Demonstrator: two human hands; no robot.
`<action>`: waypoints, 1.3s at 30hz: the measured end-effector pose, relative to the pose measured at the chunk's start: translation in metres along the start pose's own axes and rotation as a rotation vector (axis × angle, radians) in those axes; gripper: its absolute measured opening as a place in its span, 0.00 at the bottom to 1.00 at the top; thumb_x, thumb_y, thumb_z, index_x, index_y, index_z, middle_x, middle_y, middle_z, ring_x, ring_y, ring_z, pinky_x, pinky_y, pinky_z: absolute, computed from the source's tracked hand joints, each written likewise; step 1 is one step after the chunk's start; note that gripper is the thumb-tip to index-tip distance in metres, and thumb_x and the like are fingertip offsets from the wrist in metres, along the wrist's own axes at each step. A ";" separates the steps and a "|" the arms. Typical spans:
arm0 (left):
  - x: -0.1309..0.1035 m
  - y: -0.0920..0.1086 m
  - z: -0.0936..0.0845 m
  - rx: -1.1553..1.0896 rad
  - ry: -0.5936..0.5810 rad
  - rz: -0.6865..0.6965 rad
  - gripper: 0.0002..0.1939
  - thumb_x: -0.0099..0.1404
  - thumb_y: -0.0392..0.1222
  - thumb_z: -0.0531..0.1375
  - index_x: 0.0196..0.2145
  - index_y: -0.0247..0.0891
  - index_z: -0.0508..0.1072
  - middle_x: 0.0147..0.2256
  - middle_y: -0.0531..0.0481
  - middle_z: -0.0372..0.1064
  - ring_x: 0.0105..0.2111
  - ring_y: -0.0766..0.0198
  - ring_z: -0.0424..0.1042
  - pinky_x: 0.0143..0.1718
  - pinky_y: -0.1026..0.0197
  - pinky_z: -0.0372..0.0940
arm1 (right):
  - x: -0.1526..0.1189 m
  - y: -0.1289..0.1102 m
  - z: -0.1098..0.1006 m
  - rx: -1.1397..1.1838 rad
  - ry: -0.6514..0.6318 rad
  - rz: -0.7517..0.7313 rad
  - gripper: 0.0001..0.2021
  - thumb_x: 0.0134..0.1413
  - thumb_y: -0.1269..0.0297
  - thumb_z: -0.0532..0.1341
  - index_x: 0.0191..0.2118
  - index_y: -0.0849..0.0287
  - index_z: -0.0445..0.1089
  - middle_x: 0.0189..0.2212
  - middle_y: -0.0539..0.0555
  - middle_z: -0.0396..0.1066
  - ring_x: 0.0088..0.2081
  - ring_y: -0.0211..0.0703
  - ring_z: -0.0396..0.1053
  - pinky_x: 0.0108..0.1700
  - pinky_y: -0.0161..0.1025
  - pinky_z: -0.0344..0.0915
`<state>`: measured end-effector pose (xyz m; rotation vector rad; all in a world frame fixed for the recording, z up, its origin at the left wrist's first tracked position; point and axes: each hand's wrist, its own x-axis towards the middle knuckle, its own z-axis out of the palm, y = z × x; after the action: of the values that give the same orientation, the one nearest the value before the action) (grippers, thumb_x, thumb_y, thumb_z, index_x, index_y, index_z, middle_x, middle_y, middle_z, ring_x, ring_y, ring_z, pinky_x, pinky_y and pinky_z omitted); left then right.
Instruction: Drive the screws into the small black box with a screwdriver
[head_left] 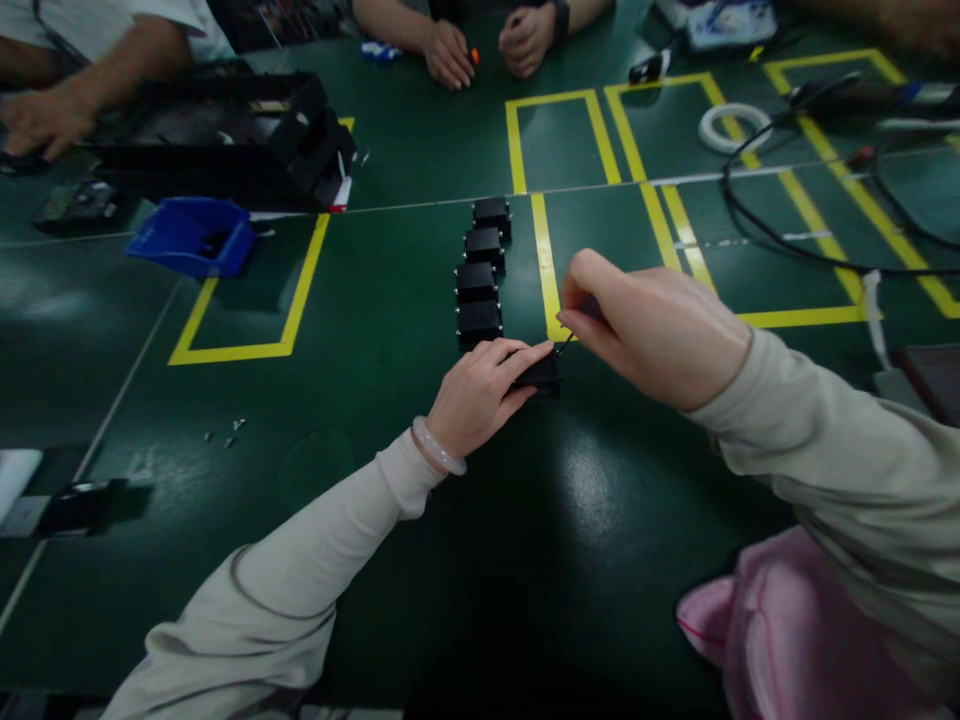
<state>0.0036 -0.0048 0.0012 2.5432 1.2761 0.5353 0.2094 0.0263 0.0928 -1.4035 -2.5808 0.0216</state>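
Desk point(360, 300): dark green, yellow tape.
Left hand point(480, 395): clamps small black block point(541, 374).
Right hand point(652, 325): pinches thin tool point(565, 343) touching it.
Beyond the hands: four black blocks point(480, 272) lined up.

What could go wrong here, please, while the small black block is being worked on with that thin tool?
1. The left hand pins the small black block only by fingertips; a push from the thin tool in the right hand might skid it.
2. The row of black blocks stands just behind; a slip could knock it.
3. The tiny loose parts lie unguarded on the green table and could scatter.
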 end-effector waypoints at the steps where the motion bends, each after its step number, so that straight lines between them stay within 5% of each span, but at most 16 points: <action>1: 0.000 -0.001 0.000 -0.009 -0.008 0.001 0.26 0.71 0.38 0.61 0.64 0.40 0.64 0.53 0.44 0.70 0.51 0.54 0.70 0.54 0.51 0.67 | -0.001 -0.002 -0.003 -0.011 -0.014 0.001 0.09 0.64 0.65 0.55 0.47 0.58 0.67 0.26 0.52 0.74 0.25 0.43 0.70 0.27 0.36 0.55; 9: -0.002 0.009 0.005 -0.013 -0.051 0.109 0.26 0.72 0.42 0.60 0.64 0.40 0.64 0.52 0.44 0.71 0.49 0.54 0.70 0.51 0.51 0.68 | -0.016 -0.010 -0.014 -0.110 -0.079 0.182 0.10 0.67 0.60 0.54 0.44 0.58 0.69 0.25 0.53 0.72 0.23 0.43 0.68 0.27 0.37 0.48; 14: -0.002 0.012 0.006 -0.030 -0.057 0.112 0.25 0.72 0.42 0.60 0.65 0.39 0.63 0.52 0.44 0.71 0.49 0.54 0.70 0.52 0.51 0.68 | -0.026 -0.005 -0.005 -0.038 0.090 0.109 0.08 0.65 0.64 0.53 0.44 0.58 0.67 0.23 0.52 0.71 0.20 0.40 0.63 0.25 0.37 0.45; 18: -0.001 0.011 0.006 -0.040 -0.047 0.109 0.25 0.72 0.43 0.59 0.65 0.40 0.63 0.51 0.43 0.71 0.49 0.54 0.70 0.52 0.51 0.68 | -0.027 0.001 0.004 -0.046 0.200 0.110 0.13 0.66 0.55 0.53 0.36 0.57 0.68 0.17 0.51 0.64 0.19 0.40 0.61 0.25 0.38 0.43; 24: -0.002 0.009 0.009 -0.071 -0.049 0.100 0.25 0.72 0.42 0.59 0.65 0.40 0.63 0.52 0.43 0.71 0.49 0.55 0.69 0.52 0.51 0.68 | -0.028 0.005 0.005 0.050 0.212 0.087 0.09 0.64 0.61 0.53 0.42 0.57 0.68 0.21 0.51 0.69 0.20 0.39 0.63 0.26 0.37 0.48; 29: -0.003 0.007 0.010 -0.066 -0.039 0.107 0.25 0.73 0.43 0.58 0.65 0.41 0.63 0.53 0.43 0.71 0.51 0.54 0.69 0.53 0.49 0.68 | -0.033 -0.003 -0.002 -0.058 0.132 0.111 0.13 0.65 0.55 0.53 0.36 0.57 0.68 0.16 0.51 0.63 0.17 0.40 0.59 0.24 0.38 0.41; 34: -0.003 0.010 0.008 -0.071 -0.035 0.105 0.22 0.73 0.42 0.58 0.62 0.38 0.65 0.52 0.43 0.72 0.50 0.54 0.71 0.52 0.50 0.68 | -0.037 -0.006 0.001 0.013 0.205 0.131 0.07 0.64 0.64 0.53 0.41 0.57 0.67 0.18 0.50 0.65 0.18 0.40 0.60 0.24 0.37 0.44; 39: 0.000 0.009 0.001 -0.045 -0.033 0.163 0.19 0.73 0.43 0.58 0.59 0.39 0.68 0.53 0.42 0.71 0.52 0.53 0.70 0.54 0.48 0.67 | -0.038 0.004 0.007 0.055 0.239 0.170 0.14 0.66 0.54 0.53 0.33 0.56 0.67 0.16 0.50 0.62 0.18 0.41 0.61 0.25 0.38 0.47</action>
<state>0.0100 -0.0102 0.0030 2.6215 1.0396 0.5462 0.2312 -0.0023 0.0791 -1.5014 -2.2483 -0.0462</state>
